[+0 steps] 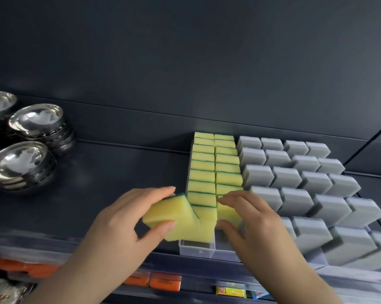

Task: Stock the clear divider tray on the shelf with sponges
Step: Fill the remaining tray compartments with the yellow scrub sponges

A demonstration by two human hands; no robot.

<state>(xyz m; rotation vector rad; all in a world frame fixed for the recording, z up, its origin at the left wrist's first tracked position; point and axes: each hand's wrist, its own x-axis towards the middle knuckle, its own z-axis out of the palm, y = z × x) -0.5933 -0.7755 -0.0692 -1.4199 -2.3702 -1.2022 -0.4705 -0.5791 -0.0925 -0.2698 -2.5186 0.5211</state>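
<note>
Left hand (121, 217) pinches a sponge (165, 213) between thumb and fingers, tilting it toward the tray's (194, 249) open front gap just right of it. Right hand (257, 223) grips the next row's front sponge (228, 212), apparently steadying that row.

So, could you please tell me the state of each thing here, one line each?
clear divider tray: two lanes nearly full, front end bare.
held sponge: tilted, gripped by left hand.
front sponge: upright in right lane, pinched by right hand.
grey sponges: standing in rows.
steel bowls: stacked.
</note>
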